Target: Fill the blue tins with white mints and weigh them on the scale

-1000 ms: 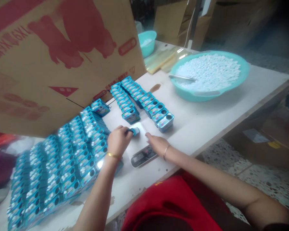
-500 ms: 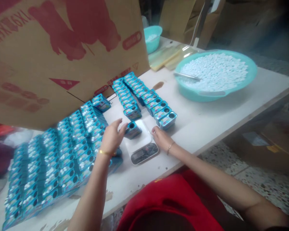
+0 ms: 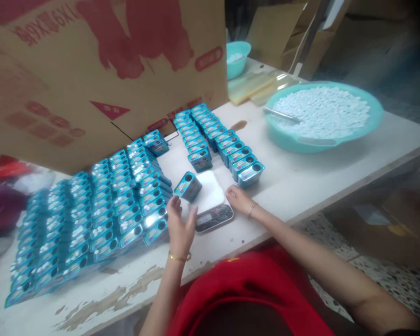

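Observation:
My left hand (image 3: pixel 182 228) is just in front of a small blue box (image 3: pixel 188 187) with a dark round hole in its top. Thumb and fingers are spread, and a gap shows between them and the box. That box sits askew at the left edge of a white kitchen scale (image 3: pixel 212 191), whose dark display faces me. To the scale's right, my right hand (image 3: pixel 241 200) rests low by the table with its fingers curled together. Whatever they may hold is hidden.
Rows of blue boxes (image 3: pixel 101 210), many topped with white pieces, fill the left side. More boxes (image 3: pixel 227 140) line up behind the scale. A turquoise basin (image 3: pixel 301 144) of white pieces with a metal scoop stands right. A large carton (image 3: pixel 133 93) rises behind.
My left hand has let go of the box and drawn back toward me. The box now sits turned at the scale's left edge. My right hand stays beside the scale, fingers still curled.

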`<state>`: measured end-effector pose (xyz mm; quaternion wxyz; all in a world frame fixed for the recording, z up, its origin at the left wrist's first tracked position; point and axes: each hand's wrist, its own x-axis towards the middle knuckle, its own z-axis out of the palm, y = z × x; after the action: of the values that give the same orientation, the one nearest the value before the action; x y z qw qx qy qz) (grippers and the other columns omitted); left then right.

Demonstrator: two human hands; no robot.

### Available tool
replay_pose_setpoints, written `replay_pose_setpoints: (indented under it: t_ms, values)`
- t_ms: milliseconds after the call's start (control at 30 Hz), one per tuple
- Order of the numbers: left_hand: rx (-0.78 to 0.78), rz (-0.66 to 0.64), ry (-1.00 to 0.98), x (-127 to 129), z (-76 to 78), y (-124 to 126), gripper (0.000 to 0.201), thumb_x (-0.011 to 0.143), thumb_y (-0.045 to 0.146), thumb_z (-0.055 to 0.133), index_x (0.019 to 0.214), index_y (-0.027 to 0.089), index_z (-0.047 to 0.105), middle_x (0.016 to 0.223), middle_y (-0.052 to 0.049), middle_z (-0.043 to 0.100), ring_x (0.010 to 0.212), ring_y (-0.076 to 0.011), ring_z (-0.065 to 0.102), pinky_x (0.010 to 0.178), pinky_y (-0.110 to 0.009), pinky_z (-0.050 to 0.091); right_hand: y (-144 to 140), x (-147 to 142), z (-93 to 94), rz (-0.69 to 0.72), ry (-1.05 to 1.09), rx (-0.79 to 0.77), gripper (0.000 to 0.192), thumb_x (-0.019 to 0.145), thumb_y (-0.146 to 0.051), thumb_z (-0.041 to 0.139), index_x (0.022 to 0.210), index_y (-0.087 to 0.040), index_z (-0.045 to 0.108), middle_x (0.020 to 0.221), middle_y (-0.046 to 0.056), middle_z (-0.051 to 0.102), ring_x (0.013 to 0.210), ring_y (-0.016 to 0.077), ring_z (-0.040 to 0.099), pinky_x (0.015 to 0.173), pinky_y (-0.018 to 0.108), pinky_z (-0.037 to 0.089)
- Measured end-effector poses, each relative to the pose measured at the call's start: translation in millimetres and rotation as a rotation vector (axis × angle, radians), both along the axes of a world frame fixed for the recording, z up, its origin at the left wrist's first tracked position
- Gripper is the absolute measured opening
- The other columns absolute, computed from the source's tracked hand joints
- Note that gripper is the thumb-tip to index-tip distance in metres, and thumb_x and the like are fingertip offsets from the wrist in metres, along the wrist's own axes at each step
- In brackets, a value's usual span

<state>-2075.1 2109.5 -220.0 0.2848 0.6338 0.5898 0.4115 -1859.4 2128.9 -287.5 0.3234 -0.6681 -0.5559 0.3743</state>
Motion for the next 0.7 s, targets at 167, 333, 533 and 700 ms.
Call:
replay_pose_setpoints:
  t_ms: [167,333,533,700]
  values:
    - [-0.187,0.097,-0.199,9.7,-28.0,17.5,0.092,0.077,0.033,0.068,0.144,0.021,0.008,0.147,-0.021,0.029,0.135,-0.0273,0.035,0.110,-0.045,0.034,2.8,-0.2,4.5,-0.025,-0.007,-0.016,0.009,0.082,-0.024,0.045,0.078,-0.019,0.051,0.075,0.001,0.059,0.073,0.0150,0.054,0.072,0.026,0.042]
    - [-0.312,0.047,-0.285,4.1,-51.7,13.8,0.085,0.082,0.018,0.053,0.146,0.022,-0.003,0.150,-0.017,0.027,0.140,-0.0232,0.026,0.110,-0.043,0.035,6.2,-4.0,6.6,-0.044,-0.006,-0.024,0.010,0.084,-0.027,0.045,0.079,-0.019,0.050,0.080,0.003,0.060,0.078,0.0158,0.055,0.076,0.028,0.042]
    - [-0.346,0.046,-0.422,0.0,-52.2,-8.3,0.087,0.076,0.016,0.052,0.146,0.018,0.002,0.152,-0.017,0.024,0.140,-0.0219,0.026,0.111,-0.039,0.031,-14.3,-4.0,5.7,-0.035,0.012,-0.004,0.013,0.083,-0.031,0.043,0.078,-0.020,0.047,0.079,0.004,0.059,0.079,0.0179,0.055,0.078,0.030,0.043]
    - [-0.327,0.019,-0.407,-9.8,-62.9,-47.1,0.085,0.075,0.019,0.057,0.146,0.022,0.009,0.150,-0.015,0.028,0.138,-0.0225,0.030,0.112,-0.039,0.030,-54.9,-2.6,6.8,-0.001,0.059,-0.010,0.018,0.085,-0.035,0.040,0.080,-0.019,0.047,0.076,0.003,0.057,0.074,0.0179,0.055,0.074,0.031,0.043]
